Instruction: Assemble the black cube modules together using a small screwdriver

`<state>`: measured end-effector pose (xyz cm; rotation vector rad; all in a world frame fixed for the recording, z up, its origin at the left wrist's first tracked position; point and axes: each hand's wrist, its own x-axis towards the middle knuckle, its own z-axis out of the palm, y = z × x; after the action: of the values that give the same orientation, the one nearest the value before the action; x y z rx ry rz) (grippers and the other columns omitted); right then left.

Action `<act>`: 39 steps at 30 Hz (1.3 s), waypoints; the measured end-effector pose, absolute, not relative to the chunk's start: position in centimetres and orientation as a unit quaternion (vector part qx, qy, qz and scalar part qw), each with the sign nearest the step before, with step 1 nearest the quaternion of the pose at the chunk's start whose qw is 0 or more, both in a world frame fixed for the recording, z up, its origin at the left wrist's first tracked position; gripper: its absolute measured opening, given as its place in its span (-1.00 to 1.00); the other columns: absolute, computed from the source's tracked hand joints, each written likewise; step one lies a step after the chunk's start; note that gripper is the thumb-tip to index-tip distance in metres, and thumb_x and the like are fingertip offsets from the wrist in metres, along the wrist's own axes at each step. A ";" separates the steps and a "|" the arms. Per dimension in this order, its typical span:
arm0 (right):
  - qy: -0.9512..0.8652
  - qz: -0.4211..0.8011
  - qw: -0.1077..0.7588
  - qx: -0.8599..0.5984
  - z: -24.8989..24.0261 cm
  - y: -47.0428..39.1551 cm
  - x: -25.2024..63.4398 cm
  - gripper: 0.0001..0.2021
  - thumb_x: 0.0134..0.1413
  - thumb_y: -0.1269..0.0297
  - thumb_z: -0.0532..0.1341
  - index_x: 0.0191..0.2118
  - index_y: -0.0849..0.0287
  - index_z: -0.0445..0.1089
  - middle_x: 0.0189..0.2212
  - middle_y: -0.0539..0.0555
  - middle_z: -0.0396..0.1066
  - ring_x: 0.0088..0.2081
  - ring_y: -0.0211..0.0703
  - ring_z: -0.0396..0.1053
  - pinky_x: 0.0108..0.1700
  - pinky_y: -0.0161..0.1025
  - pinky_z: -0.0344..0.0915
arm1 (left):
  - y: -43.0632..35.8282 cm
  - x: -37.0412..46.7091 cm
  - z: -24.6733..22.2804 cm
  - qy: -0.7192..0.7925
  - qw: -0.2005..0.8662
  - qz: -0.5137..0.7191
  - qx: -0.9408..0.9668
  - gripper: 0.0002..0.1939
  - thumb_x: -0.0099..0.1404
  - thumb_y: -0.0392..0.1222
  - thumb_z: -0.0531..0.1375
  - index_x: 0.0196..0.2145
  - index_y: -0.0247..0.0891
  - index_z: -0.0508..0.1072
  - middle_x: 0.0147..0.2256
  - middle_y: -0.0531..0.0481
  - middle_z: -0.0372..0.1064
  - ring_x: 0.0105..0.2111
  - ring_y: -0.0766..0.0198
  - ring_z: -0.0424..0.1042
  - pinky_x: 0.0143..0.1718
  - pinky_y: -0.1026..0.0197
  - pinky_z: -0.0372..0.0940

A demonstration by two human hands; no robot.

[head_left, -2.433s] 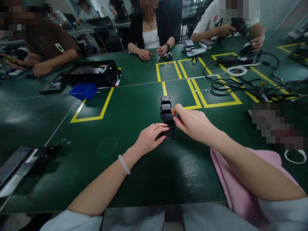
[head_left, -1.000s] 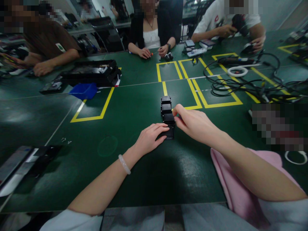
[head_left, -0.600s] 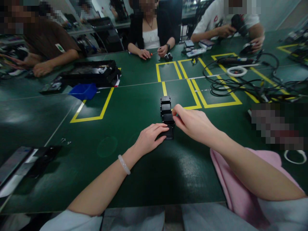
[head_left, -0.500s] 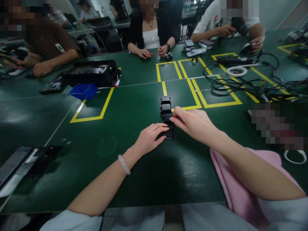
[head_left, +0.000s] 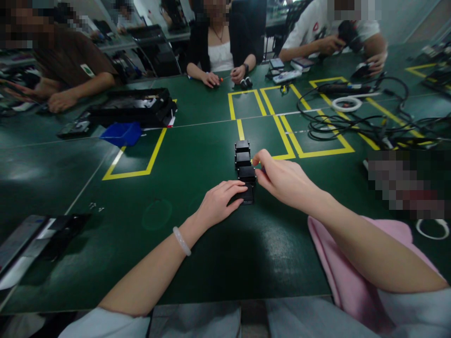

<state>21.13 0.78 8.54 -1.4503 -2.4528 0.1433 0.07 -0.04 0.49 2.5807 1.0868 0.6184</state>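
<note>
A row of black, block-like segments [head_left: 243, 157], each with small pegs at its sides, lies on the green table, running away from me. Its nearest piece is a flat black square [head_left: 249, 194]. My left hand [head_left: 221, 199] rests on that square's left part, fingers stretched over the top and thumb along the near side. My right hand [head_left: 282, 177] is just right of the row, its thumb and forefinger curled towards each other beside the third segment. Whatever is between those fingertips is too small or hidden to make out.
Pink cloth [head_left: 345, 263] lies under my right forearm. Black cables [head_left: 327, 126] are coiled at the right. A blue tray [head_left: 121, 134] and black equipment [head_left: 137, 105] stand at the left. Small metal parts [head_left: 93, 205] lie nearer. Three people [head_left: 221, 51] sit across the table.
My right hand has drawn slightly right, off the top of the third segment, so more of that segment shows. My left hand and the row stay in place.
</note>
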 end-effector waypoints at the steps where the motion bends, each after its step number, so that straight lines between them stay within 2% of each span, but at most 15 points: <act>1: -0.851 0.052 0.149 -0.501 8.5 0.8 21.1 -0.78 0.26 0.23 -0.08 -0.07 0.18 0.17 -0.37 0.03 0.46 -0.42 -0.18 0.39 -0.46 -0.31 -0.02 | 0.0 0.1 0.5 0.376 0.135 0.213 0.891 -0.70 0.32 -0.23 0.09 0.02 -0.17 0.34 0.07 -0.04 0.32 0.02 0.19 0.34 0.07 0.03 0.26; 6: -0.853 0.029 0.116 -0.508 8.5 0.8 21.1 -0.75 0.28 0.15 -0.09 -0.17 0.16 0.22 -0.42 0.04 0.46 -0.44 -0.15 0.40 -0.49 -0.29 -0.06 | 0.0 0.1 0.5 0.380 0.136 0.206 0.891 -0.70 0.32 -0.23 0.10 0.02 -0.17 0.33 0.07 -0.02 0.31 0.02 0.20 0.33 0.07 0.07 0.26; 12: -0.852 0.042 0.139 -0.502 8.6 0.8 21.1 -0.78 0.28 0.24 -0.10 -0.10 0.17 0.18 -0.36 0.04 0.46 -0.43 -0.20 0.39 -0.48 -0.31 -0.04 | -0.1 0.1 0.5 0.379 0.142 0.211 0.890 -0.70 0.33 -0.23 0.09 0.02 -0.17 0.34 0.07 -0.03 0.31 0.01 0.18 0.33 0.07 0.04 0.26; 17: -0.854 0.009 0.097 -0.511 8.6 0.8 21.0 -0.75 0.27 0.14 -0.07 -0.16 0.16 0.24 -0.42 0.04 0.48 -0.46 -0.16 0.39 -0.49 -0.29 -0.09 | -0.1 0.1 0.6 0.378 0.139 0.212 0.890 -0.70 0.32 -0.23 0.09 0.02 -0.17 0.34 0.07 -0.04 0.32 0.02 0.19 0.33 0.07 0.04 0.26; 22: -0.857 0.022 0.120 -0.500 8.6 0.8 21.0 -0.78 0.28 0.23 -0.10 -0.11 0.15 0.20 -0.36 0.04 0.48 -0.44 -0.19 0.39 -0.48 -0.30 -0.08 | -0.1 0.1 0.6 0.379 0.138 0.214 0.890 -0.70 0.32 -0.23 0.09 0.01 -0.17 0.34 0.07 -0.04 0.32 0.01 0.19 0.34 0.07 0.04 0.27; 27: -0.856 0.011 0.093 -0.508 8.6 0.8 21.0 -0.73 0.28 0.13 -0.09 -0.15 0.15 0.24 -0.42 0.05 0.49 -0.45 -0.16 0.40 -0.49 -0.30 -0.10 | -0.1 0.1 0.6 0.376 0.133 0.221 0.890 -0.70 0.32 -0.22 0.09 0.01 -0.17 0.34 0.05 -0.06 0.33 0.00 0.18 0.35 0.04 0.03 0.29; 32: -0.855 0.017 0.111 -0.506 8.6 0.8 21.0 -0.77 0.28 0.21 -0.08 -0.11 0.15 0.22 -0.37 0.03 0.49 -0.44 -0.17 0.41 -0.49 -0.30 -0.09 | -0.1 0.1 0.5 0.377 0.133 0.217 0.891 -0.70 0.32 -0.23 0.09 0.01 -0.17 0.34 0.06 -0.05 0.32 0.02 0.19 0.34 0.05 0.04 0.28; 37: -0.856 0.011 0.090 -0.509 8.7 0.9 20.9 -0.72 0.28 0.10 -0.07 -0.15 0.15 0.26 -0.41 0.05 0.49 -0.44 -0.15 0.41 -0.48 -0.29 -0.09 | 0.0 0.1 0.5 0.376 0.130 0.212 0.893 -0.70 0.32 -0.22 0.10 0.01 -0.17 0.34 0.06 -0.04 0.33 0.02 0.21 0.34 0.08 0.05 0.26; 39: -0.853 0.006 0.086 -0.514 8.7 0.9 20.9 -0.72 0.28 0.12 -0.08 -0.14 0.15 0.26 -0.41 0.06 0.50 -0.45 -0.15 0.40 -0.48 -0.29 -0.10 | 0.0 0.1 0.4 0.376 0.127 0.215 0.892 -0.70 0.32 -0.22 0.10 0.01 -0.17 0.34 0.05 -0.05 0.33 0.02 0.20 0.35 0.07 0.04 0.27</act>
<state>20.91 0.88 8.69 -1.5333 -2.5429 0.0184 0.08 -0.02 0.45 2.5978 1.0935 0.6256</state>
